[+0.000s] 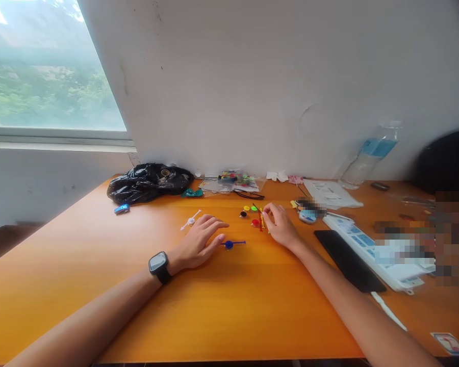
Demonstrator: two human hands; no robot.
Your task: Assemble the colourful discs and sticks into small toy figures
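My left hand (201, 239), wearing a black watch, hovers low over the table with fingers stretched out, holding nothing. Near its thumb lies a blue plastic stick with a round blue disc (229, 245). Beyond its fingers is a white stick with a white disc (191, 221). My right hand (281, 226) has thumb and index finger pinched at one end of a thin black stick (257, 208). Beside those fingertips lie a red stick (260, 223) and a yellow stick (262, 220). Small discs are close by: black (244, 214), yellow (247, 208), green (254, 208) and red (255, 223).
A black plastic bag (149, 182) and a small blue packet (121, 209) lie at the back left. Clear bags of coloured parts (233, 181) rest by the wall. On the right are a bottle (371, 155), a dark phone-like slab (348, 260) and a white power strip (361, 244).
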